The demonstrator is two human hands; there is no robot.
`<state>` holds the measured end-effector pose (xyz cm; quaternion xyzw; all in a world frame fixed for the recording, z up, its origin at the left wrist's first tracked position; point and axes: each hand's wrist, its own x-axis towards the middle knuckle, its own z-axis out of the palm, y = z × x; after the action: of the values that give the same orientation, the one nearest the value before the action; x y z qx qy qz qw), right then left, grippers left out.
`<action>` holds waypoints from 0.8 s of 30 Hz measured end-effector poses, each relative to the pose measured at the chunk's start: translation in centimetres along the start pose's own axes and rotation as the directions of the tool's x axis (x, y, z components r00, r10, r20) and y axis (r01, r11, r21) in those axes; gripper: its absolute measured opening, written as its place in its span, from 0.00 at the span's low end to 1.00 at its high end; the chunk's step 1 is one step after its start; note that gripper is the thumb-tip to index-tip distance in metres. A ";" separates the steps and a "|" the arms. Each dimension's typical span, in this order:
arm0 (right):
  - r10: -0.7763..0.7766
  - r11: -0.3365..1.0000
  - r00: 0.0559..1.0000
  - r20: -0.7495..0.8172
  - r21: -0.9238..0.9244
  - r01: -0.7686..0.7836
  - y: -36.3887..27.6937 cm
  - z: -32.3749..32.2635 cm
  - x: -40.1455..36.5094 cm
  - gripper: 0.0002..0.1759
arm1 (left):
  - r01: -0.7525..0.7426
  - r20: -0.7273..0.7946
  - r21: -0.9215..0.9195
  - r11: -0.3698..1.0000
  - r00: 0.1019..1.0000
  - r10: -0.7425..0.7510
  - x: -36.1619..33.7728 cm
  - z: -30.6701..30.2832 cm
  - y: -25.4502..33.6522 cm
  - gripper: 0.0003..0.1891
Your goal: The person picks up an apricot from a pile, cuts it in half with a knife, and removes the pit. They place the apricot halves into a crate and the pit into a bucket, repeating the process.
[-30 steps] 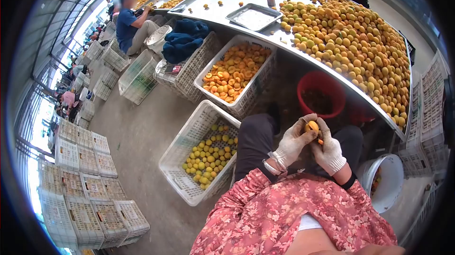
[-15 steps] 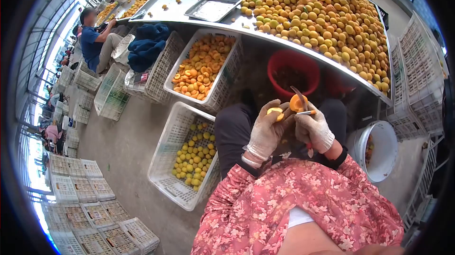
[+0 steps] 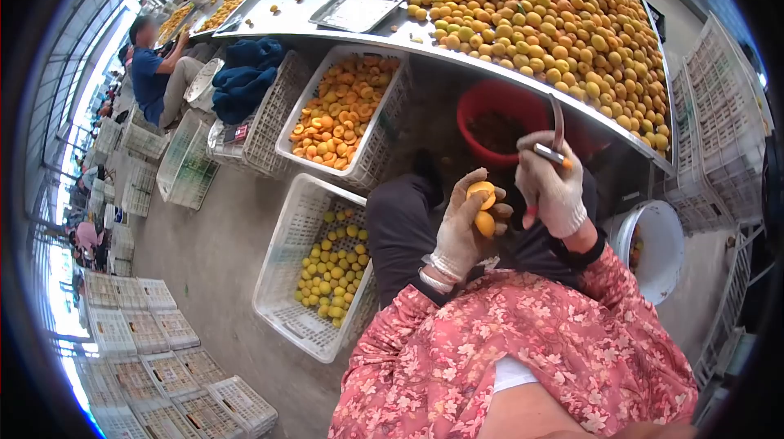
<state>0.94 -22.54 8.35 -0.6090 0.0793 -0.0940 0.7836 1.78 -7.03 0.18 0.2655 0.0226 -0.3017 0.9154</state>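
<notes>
Two apricot halves [image 3: 483, 209] sit in my left hand [image 3: 459, 231], its gloved fingers curled round them. My right hand [image 3: 555, 191], also in a whitish glove, is closed on a curved knife [image 3: 558, 122] whose blade points up and away. A short pale tool with an orange end [image 3: 552, 155] sticks out across the same fist, and a bit of red shows below it. The two hands are apart, above my lap. Under the table edge, beyond them, stands a red basin [image 3: 467, 124] with dark scraps inside.
A metal table [image 3: 286, 21] bears a big heap of apricots [image 3: 563, 31] and a shallow tray [image 3: 359, 8]. To the left stand a crate of cut apricots [image 3: 282, 145] and a crate of whole yellow-green fruit [image 3: 273, 276]. A white bucket [image 3: 665, 255] is at right. Another person [image 3: 155, 71] sits far left.
My right hand with the knife has moved up and right, away from my left hand. The orange half at the blade has left it; two halves now show together in my left hand.
</notes>
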 end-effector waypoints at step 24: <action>-0.213 0.969 0.973 -0.084 0.110 0.221 4.4 1.0 0.2 0.07 | -0.123 0.025 0.674 0.728 0.989 0.143 -1.9 -0.3 -4.1 0.18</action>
<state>1.62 -20.63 4.35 -0.5626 0.0343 -0.2054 0.8001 -2.01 -8.64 -1.60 0.5837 -0.0942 -0.2193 0.7761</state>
